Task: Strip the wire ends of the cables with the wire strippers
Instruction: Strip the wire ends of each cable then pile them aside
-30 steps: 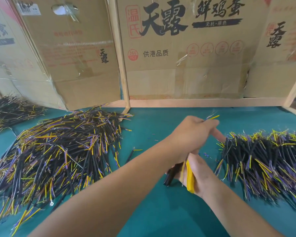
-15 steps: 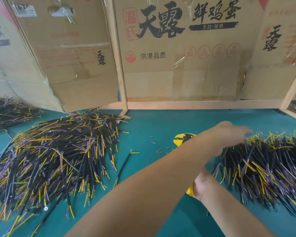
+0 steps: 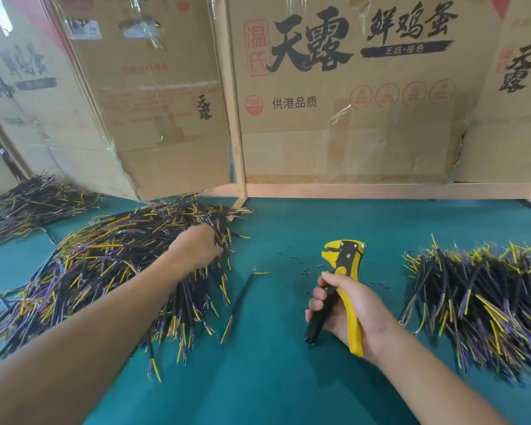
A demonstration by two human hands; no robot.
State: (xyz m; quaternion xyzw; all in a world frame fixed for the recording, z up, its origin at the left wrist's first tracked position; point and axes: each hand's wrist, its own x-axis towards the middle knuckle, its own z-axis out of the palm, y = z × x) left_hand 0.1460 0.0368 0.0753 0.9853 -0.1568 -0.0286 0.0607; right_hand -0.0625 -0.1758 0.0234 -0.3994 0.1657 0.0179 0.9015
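My right hand grips the handles of the yellow and black wire strippers, jaws pointing up and away from me over the green table. My left hand reaches into the big left pile of black cables with yellow and purple wire ends; its fingers are buried among the cables, so whether they hold one is hidden. A second pile of cables lies at the right. One single cable lies loose between the left pile and the strippers.
Cardboard box panels on a wooden frame wall off the back of the table. A third cable heap lies far left. Small bits of stripped insulation dot the table near the strippers.
My left hand has swung from the right pile across to the left pile. The right hand with the strippers is now uncovered and has lifted the tool upright.
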